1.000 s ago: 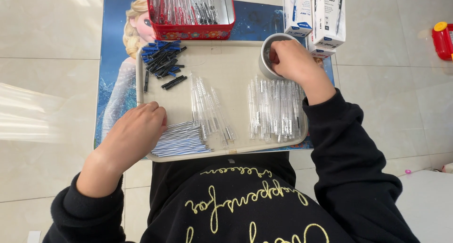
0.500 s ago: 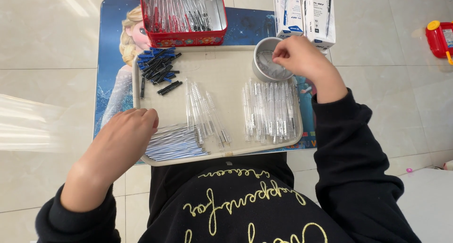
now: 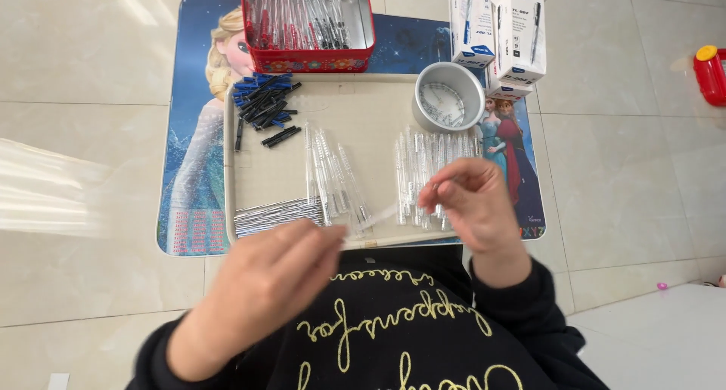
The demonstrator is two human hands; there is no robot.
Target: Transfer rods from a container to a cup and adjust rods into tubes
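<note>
Head view looks down at two hands close above the near edge of a tray. The left hand pinches one end of a clear pen tube. The right hand has its fingers curled near the other end; it seems to hold something tiny, too small to tell what. The tube hangs just over the near edge, between both hands.

On the tray, at the near left corner, lies a bundle of thin refills. Beside it is a heap of clear tubes, and to the right another heap of tubes. At the far left corner lies a pile of blue and black caps. At the far right corner stands a round metal tin with small bits inside.

Past the far edge sits a red box full of pens, and white pen cartons stand to its right.

Many pens look done, but lots of loose parts are left, so I think the work is partway.
</note>
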